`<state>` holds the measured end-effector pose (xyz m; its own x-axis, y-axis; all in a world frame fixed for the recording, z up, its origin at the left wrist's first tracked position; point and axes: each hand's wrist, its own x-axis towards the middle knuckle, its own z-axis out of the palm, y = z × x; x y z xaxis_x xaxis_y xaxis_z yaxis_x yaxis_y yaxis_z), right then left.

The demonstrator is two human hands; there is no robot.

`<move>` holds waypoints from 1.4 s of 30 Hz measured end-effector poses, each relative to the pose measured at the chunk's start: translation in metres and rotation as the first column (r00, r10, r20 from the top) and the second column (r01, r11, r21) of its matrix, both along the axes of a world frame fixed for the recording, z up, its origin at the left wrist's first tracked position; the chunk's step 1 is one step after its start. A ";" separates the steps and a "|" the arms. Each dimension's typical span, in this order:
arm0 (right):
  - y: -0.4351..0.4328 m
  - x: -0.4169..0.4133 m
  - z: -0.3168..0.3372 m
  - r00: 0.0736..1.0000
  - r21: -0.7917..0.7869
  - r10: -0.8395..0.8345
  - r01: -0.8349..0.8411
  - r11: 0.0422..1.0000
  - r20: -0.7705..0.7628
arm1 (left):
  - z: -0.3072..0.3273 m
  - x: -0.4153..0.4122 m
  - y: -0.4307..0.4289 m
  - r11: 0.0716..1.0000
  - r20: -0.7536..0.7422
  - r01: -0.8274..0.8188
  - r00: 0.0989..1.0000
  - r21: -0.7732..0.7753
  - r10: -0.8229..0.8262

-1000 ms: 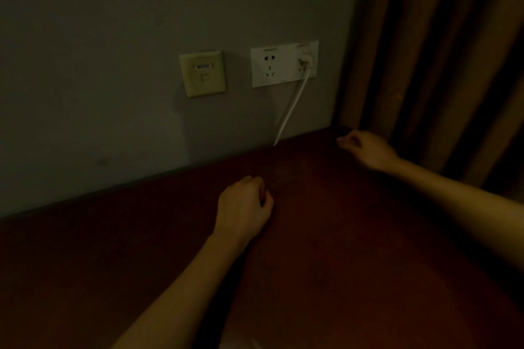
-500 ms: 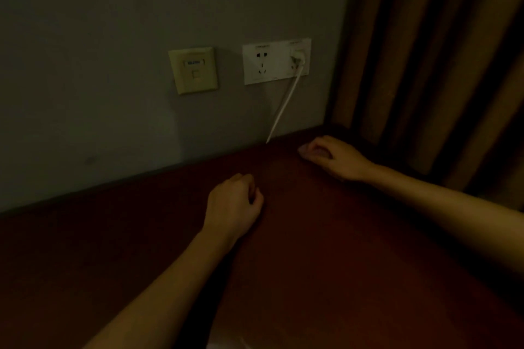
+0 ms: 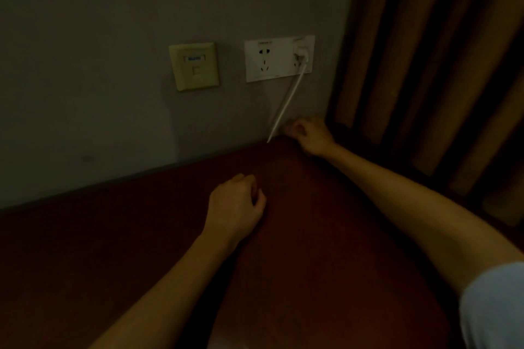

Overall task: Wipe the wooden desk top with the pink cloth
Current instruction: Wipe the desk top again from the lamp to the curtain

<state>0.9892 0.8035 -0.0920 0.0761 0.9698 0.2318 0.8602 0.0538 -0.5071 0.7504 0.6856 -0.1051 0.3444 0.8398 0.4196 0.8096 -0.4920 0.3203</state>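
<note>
Wooden desk top (image 3: 312, 249): right hand (image 3: 313, 137) curled at its far right corner; whether it holds the cloth cannot be told. Left hand (image 3: 235, 207) rests fisted, likely bracing.

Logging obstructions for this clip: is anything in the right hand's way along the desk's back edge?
Yes: a white cable drops from the wall socket to the desk top's back edge, just left of the right hand. Nothing else visible lies along that edge.
</note>
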 end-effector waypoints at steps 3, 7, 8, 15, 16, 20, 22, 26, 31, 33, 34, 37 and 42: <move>-0.055 -0.012 -0.002 0.976 0.014 0.210 -0.211 0.977 0.061 | 0.000 -0.001 -0.001 1.000 -0.009 -0.002 1.000 0.018 0.002; -0.096 0.061 0.000 0.973 -0.001 0.197 -0.198 0.980 0.119 | 0.000 0.001 -0.003 1.000 -0.002 -0.003 1.000 0.027 0.003; -0.092 0.082 -0.001 0.988 0.018 0.132 -0.134 0.991 0.080 | 0.000 0.001 -0.003 1.000 -0.007 -0.007 1.000 0.025 0.007; -0.009 0.061 -0.004 0.933 0.013 -0.333 0.334 0.942 0.135 | 0.001 0.003 -0.002 1.000 0.012 0.001 1.000 0.003 -0.001; -0.004 0.036 -0.005 0.958 0.012 -0.261 0.262 0.965 0.119 | 0.001 0.003 -0.002 1.000 0.014 0.000 1.000 -0.001 0.000; -0.055 -0.055 -0.001 0.977 0.046 0.179 -0.186 0.981 0.119 | 0.002 -0.001 -0.001 1.000 0.002 -0.012 1.000 -0.005 0.012; -0.103 -0.059 -0.005 0.923 0.067 0.353 -0.366 0.928 0.153 | 0.002 0.000 -0.002 1.000 -0.003 -0.017 1.000 0.000 0.017; -0.133 0.034 -0.004 0.961 0.038 0.247 -0.254 0.966 0.128 | -0.001 0.001 -0.004 1.000 0.016 -0.004 1.000 0.016 0.004; -0.069 0.096 -0.003 0.972 0.044 -0.210 0.206 0.978 0.102 | 0.000 0.002 -0.001 1.000 0.010 0.000 1.000 0.002 0.000; -0.042 0.069 -0.011 0.946 0.048 -0.299 0.295 0.954 0.122 | 0.001 0.001 -0.001 1.000 0.013 -0.006 1.000 -0.008 0.006; -0.038 0.046 -0.012 0.959 0.051 -0.259 0.255 0.966 0.118 | 0.001 0.000 -0.002 1.000 0.016 -0.007 1.000 -0.013 0.007; -0.067 -0.029 -0.011 0.991 0.080 0.029 -0.040 0.996 0.133 | 0.005 0.000 -0.003 1.000 0.014 -0.006 1.000 -0.020 0.006; -0.170 -0.029 -0.007 0.905 0.040 0.382 -0.395 0.918 0.187 | 0.003 0.000 -0.006 1.000 0.029 0.000 1.000 -0.014 0.000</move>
